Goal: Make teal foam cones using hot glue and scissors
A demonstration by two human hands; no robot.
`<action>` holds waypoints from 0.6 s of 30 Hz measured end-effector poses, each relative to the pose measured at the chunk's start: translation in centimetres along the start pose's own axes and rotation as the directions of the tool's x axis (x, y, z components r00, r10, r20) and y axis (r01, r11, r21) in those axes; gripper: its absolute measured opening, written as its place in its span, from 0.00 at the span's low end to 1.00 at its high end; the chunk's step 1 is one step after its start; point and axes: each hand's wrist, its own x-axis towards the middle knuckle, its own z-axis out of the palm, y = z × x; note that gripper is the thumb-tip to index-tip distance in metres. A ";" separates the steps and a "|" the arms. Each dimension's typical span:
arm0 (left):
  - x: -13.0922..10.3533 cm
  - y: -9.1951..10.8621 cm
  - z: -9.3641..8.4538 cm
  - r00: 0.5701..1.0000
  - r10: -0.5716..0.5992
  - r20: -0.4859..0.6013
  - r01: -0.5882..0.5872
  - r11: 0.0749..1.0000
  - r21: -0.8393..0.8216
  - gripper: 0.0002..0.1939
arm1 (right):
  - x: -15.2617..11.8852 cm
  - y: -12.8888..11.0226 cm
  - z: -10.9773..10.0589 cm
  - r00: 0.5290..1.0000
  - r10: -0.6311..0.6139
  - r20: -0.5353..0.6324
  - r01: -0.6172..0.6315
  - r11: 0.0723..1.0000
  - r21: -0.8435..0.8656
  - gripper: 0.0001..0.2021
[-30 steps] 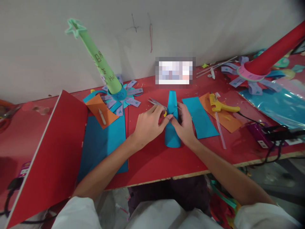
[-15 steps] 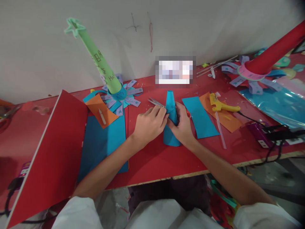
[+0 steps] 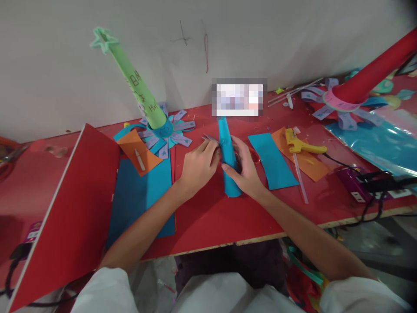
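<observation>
a pale grey wall (image 3: 146, 65) stands behind a red-topped table (image 3: 202, 221) with a rough, light-coloured front edge. at the left, a large flat red board (image 3: 71, 208) is propped at a slant, and beside it lies a dark-to-bright blue rectangular sheet (image 3: 143, 204). at the far right a long red tapering tube (image 3: 374, 74) leans out of a pink band ringed with lilac strips. back left, a light green paper tube (image 3: 138, 84), lettered and topped with a mint star outline, rises from a blue collar with similar strips.

the right hand (image 3: 243, 163) wraps the right side of a blue rolled-paper cone (image 3: 230, 156), thumb laid across its front, the other fingers mostly hidden behind. the cone is over the middle of the table, tilted, narrow end away from the person. the left hand (image 3: 200, 163) is just beside the cone's left side, fingers curled and bunched together; whether they pinch anything, i cannot tell.

right of the hands lie a blue rectangular paper piece (image 3: 273, 161), an orange paper piece (image 3: 314, 169), and on that a yellow glue gun (image 3: 302, 145). silver scissor blades (image 3: 210, 137) show beyond the left hand.
</observation>
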 end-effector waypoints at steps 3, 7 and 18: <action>0.1 -0.2 0.3 1.000 0.007 -0.018 -0.009 0.992 -0.125 0.08 | 0.1 0.3 0.0 0.999 -0.020 -0.028 0.019 0.999 -0.040 0.33; 0.4 0.0 -0.2 0.997 -0.005 -0.081 -0.025 0.932 -0.363 0.08 | -0.1 0.4 -0.1 0.996 -0.013 -0.088 0.008 0.998 -0.058 0.34; 0.8 0.0 -1.1 0.995 0.082 -0.052 -0.096 0.744 -0.662 0.16 | -0.6 0.7 -0.3 0.994 -0.013 -0.106 0.006 0.998 -0.067 0.27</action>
